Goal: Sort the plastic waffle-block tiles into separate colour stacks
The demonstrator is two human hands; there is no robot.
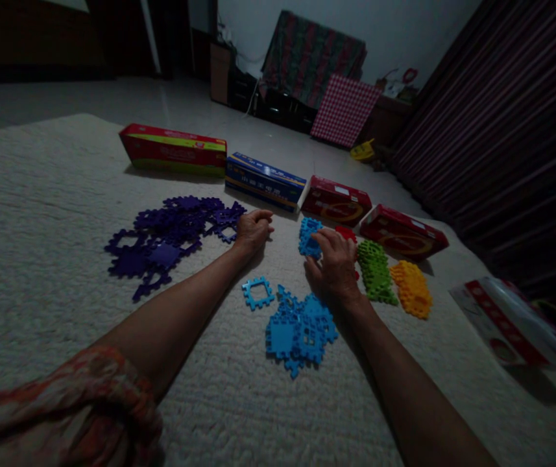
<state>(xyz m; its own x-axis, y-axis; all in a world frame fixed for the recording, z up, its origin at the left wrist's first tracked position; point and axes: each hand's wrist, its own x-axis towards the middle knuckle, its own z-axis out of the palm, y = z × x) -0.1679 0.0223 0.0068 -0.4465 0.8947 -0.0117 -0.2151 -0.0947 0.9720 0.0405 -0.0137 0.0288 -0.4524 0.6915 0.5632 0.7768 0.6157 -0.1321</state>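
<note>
My left hand (254,230) rests on the pale mat (200,389) at the right edge of a spread pile of purple notched pieces (180,224); its fingers are curled and whatever they hold, if anything, is hidden. My right hand (333,259) is at a small blue stack (309,237), fingers bent and thumb apart, the fingertips at the stack's right side. Red pieces (346,233) show partly behind that hand. Beside it stand a green row (376,272) and a yellow-orange row (411,290). Nearer me lie a loose blue frame (257,293) and a heap of light blue pieces (300,331).
Along the back stand a red and green box (175,152), a blue box (264,183) and two red boxes (337,200) (403,232). A plastic-wrapped package (516,321) lies at the right. Cloth-covered furniture and a dark curtain are beyond.
</note>
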